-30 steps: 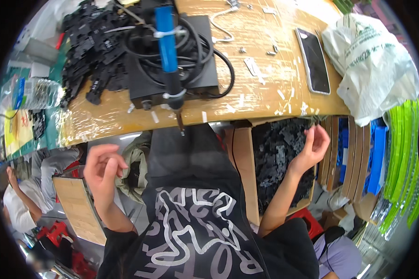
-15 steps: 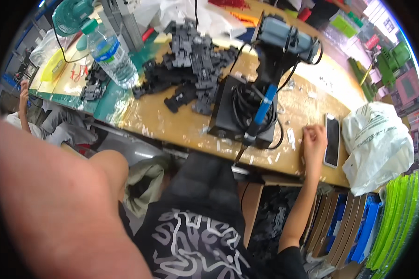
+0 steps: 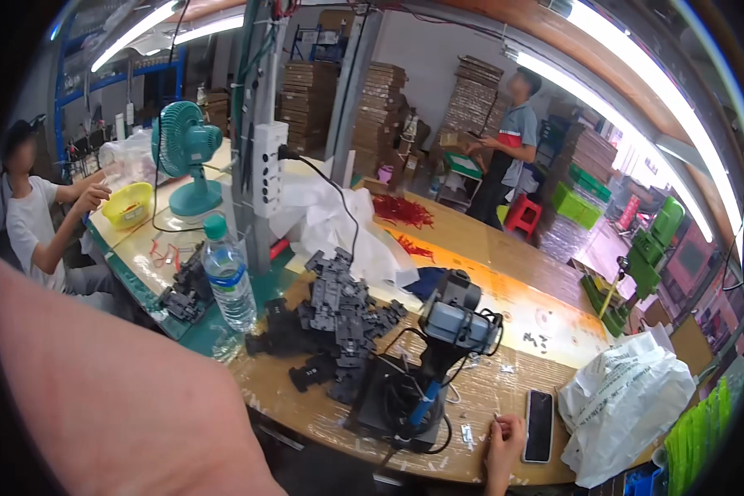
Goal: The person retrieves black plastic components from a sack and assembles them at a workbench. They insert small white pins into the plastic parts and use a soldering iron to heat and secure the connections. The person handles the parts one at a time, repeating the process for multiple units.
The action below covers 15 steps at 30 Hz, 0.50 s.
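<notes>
My right hand (image 3: 506, 436) rests at the table's near right, fingers drawn together in a pinch. Whatever small thing may be between the fingertips, I cannot make it out. Just right of it lies a phone (image 3: 539, 426) with a dark screen, and a small whitish piece (image 3: 467, 435) lies to its left. Bare skin of my left arm (image 3: 132, 397), very close and blurred, fills the lower left; the left hand's fingers are out of the picture. Left of the right hand stands a black device (image 3: 393, 405) with a grey-blue head (image 3: 461, 324) and coiled cables.
Black plastic parts (image 3: 339, 310) are heaped mid-table, beside a water bottle (image 3: 229, 285). A green fan (image 3: 192, 157) stands behind. A white plastic bag (image 3: 624, 405) sits at right. One person (image 3: 37, 215) sits at far left; another (image 3: 512, 140) stands at the back.
The view has tilted up, bringing the room's back and both other people into sight. My right hand stays beside the phone, still pinched; the left arm still fills the lower left.
</notes>
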{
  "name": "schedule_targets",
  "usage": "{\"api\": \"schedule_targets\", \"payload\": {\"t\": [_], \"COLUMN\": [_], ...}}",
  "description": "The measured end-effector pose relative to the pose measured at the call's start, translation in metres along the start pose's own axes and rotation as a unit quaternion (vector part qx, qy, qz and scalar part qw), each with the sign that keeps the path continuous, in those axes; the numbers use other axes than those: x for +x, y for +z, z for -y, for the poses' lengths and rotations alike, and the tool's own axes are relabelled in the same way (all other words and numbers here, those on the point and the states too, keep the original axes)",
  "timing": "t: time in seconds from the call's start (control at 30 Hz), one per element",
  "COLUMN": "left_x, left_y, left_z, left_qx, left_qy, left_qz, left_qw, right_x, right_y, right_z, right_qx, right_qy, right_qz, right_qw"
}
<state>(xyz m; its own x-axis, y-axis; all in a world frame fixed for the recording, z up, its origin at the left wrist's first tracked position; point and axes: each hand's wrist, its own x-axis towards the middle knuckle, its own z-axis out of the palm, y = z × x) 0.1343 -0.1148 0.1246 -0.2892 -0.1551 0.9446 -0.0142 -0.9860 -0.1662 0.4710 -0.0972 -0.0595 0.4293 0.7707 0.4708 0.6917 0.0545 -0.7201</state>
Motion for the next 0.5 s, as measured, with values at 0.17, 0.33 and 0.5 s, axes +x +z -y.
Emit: {"api": "schedule_targets", "payload": {"t": [0.17,0.33,0.5], "left_x": [0.0,0.001,0.004], "left_y": [-0.002,-0.003,-0.002], "left_z": [0.003,0.012,0.008], "left_qx": [0.013,0.019,0.041], "left_qy": [-0.011,-0.029,-0.016], "left_qz": [0.005,0.008,0.021], "left_qw": [1.0,0.999,0.999], "right_x": [0.002,0.007,0.008], "right_y": [0.005,0.007,0.014], "right_z": [0.0,-0.003,-0.017], "right_qx": [-0.011,0.018,0.049], "right_qy": [-0.036,0.022,0.017], "right_qz": [-0.02,-0.012,0.005], "right_qw": [0.999,1.0,0.999]}}
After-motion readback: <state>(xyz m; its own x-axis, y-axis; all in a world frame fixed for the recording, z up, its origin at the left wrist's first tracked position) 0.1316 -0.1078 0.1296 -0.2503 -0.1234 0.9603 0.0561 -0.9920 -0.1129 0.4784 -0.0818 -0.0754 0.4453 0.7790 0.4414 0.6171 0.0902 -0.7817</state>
